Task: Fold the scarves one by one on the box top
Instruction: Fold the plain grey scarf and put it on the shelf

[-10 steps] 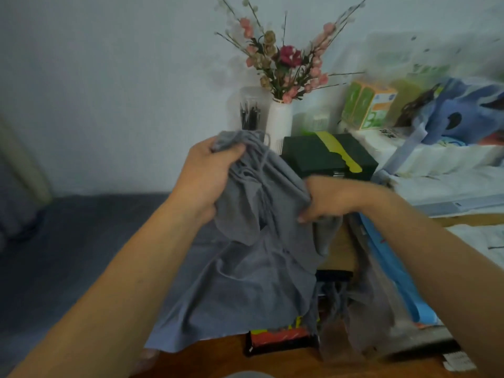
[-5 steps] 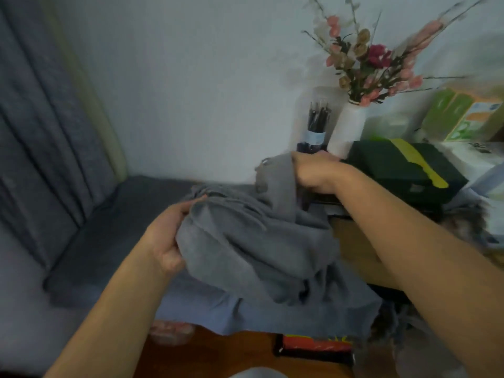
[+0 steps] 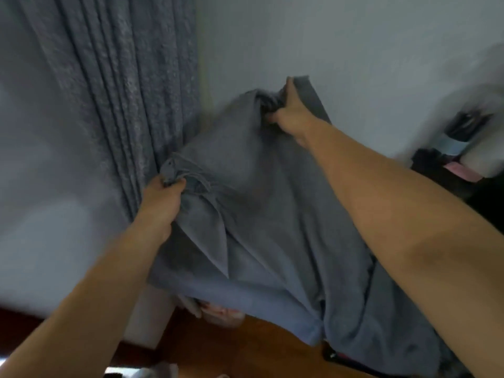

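Grey scarf point(image 3: 261, 214) held aloft before wall and curtain point(image 3: 114, 105), bunched at two points: left hand point(image 3: 161, 200) clenched on lower corner, right hand point(image 3: 290, 110) clenched on upper edge. Soft, light, limp; probably best taken by corners.

a home room, grey pleated curtain point(image 3: 114, 105), plain white wall point(image 3: 354, 50), wooden floor point(image 3: 231, 350)

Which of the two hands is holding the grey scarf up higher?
The right hand, gripping a bunched corner of the grey scarf up against the wall. The left hand grips another corner lower, beside the curtain.
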